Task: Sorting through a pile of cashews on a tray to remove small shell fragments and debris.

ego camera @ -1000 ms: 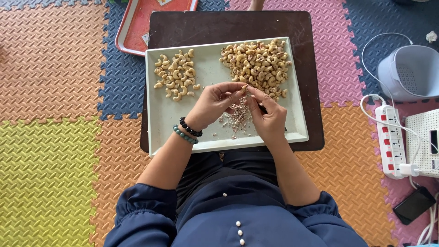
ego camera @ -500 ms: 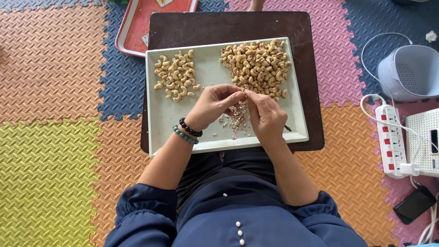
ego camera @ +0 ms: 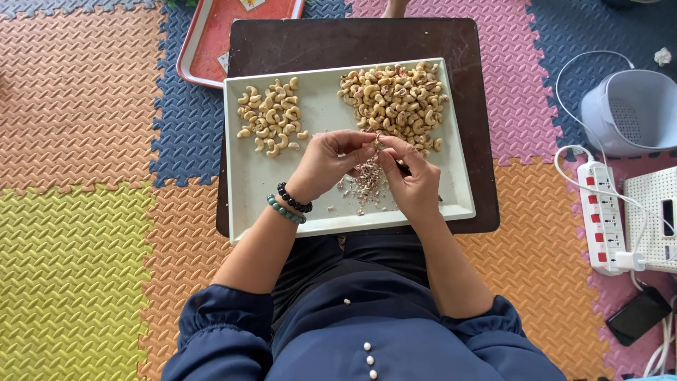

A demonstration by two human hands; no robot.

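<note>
A pale rectangular tray lies on a dark low table. On it, a small pile of clean pale cashews sits at the upper left and a bigger pile of brownish cashews at the upper right. My left hand and my right hand meet over the tray's middle, both pinching one cashew between the fingertips. A thin dark tool sticks out of my right hand. A heap of skin flakes lies under the hands.
A red tray lies beyond the table's left corner on the coloured foam floor mats. At the right stand a pale lilac bin, a power strip with a white cable, a white device and a dark phone.
Both hands stay together over the flake heap. The fingers have shifted slightly around the cashew; the piles are unchanged.
</note>
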